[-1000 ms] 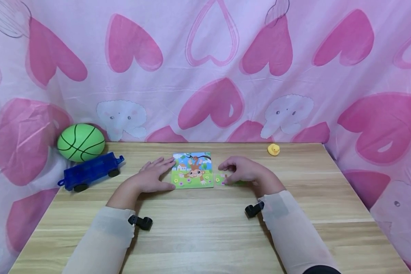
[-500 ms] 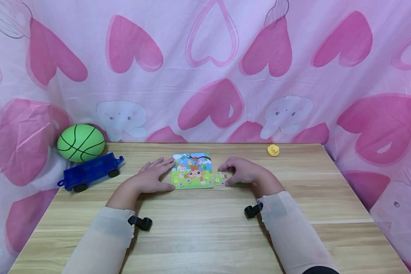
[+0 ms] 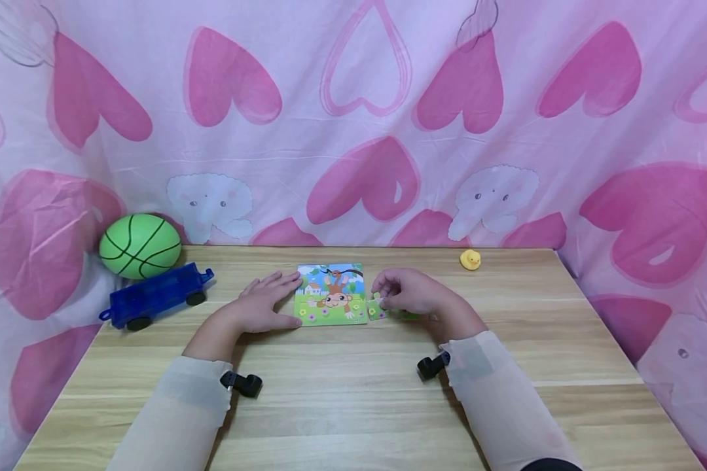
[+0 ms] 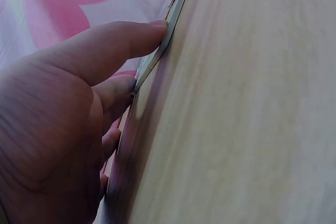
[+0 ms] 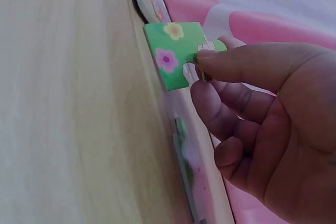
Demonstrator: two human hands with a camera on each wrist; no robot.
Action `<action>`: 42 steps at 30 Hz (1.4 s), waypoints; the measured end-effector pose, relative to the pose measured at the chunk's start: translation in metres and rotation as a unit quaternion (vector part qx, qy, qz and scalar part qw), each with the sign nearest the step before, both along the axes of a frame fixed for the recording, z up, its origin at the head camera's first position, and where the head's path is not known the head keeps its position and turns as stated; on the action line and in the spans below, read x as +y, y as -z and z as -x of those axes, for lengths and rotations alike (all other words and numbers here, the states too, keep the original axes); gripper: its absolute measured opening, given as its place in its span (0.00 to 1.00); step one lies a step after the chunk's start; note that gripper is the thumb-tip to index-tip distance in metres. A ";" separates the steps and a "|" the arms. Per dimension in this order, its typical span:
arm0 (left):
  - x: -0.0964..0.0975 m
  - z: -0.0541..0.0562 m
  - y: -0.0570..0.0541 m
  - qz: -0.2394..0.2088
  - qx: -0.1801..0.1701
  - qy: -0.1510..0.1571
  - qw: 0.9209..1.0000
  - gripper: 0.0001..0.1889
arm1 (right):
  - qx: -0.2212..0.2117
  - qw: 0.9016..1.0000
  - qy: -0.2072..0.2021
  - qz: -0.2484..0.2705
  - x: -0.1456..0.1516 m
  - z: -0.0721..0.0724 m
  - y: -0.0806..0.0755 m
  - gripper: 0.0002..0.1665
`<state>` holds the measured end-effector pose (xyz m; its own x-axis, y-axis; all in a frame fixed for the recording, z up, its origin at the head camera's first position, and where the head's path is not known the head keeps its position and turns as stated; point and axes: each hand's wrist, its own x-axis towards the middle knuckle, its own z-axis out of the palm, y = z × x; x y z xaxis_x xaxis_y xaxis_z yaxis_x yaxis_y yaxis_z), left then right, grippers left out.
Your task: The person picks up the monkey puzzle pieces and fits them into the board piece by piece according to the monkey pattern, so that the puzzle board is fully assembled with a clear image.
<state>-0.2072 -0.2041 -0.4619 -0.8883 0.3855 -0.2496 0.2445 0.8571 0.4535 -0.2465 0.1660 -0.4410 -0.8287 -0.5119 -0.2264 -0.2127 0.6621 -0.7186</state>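
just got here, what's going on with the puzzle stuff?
A person is handling a jigsaw. The right-hand grip pinches a flat green jigsaw piece with printed flowers, beside the right edge of a thin rectangular board printed with a monkey. The left-hand grip rests against the board's left side. At least one more piece, partly hidden, lies near the right-hand grip on the pale wood-grain table.

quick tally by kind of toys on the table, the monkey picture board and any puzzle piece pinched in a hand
green ball: 1
blue wheeled toy: 1
yellow duck: 1
monkey picture board: 1
puzzle piece pinched in the right hand: 1
Total: 5, without the loose pieces partly hidden by that hand
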 end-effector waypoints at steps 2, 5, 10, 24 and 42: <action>0.000 0.000 0.000 0.001 0.000 0.001 1.000 0.52 | 0.002 1.000 0.006 0.001 -0.002 -0.002 -0.003 0.10; 0.000 0.000 0.000 -0.002 -0.003 0.000 1.000 0.50 | 0.016 1.000 0.007 0.010 -0.008 -0.005 -0.008 0.09; 0.000 0.000 0.002 -0.001 -0.003 0.001 1.000 0.49 | 0.034 0.999 0.001 0.030 -0.024 -0.009 -0.015 0.08; -0.001 0.001 0.003 0.001 -0.006 0.005 1.000 0.49 | 0.008 0.994 -0.058 0.094 -0.092 -0.008 -0.015 0.14; -0.003 0.003 0.003 -0.005 0.001 0.009 1.000 0.48 | 0.038 0.998 -0.029 0.048 -0.129 -0.001 0.008 0.12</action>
<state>-0.2098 -0.2067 -0.4650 -0.8814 0.4047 -0.2436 0.2617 0.8477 0.4615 -0.2451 0.0370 -0.4491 -0.8100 -0.5755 -0.1123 -0.3040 0.5758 -0.7590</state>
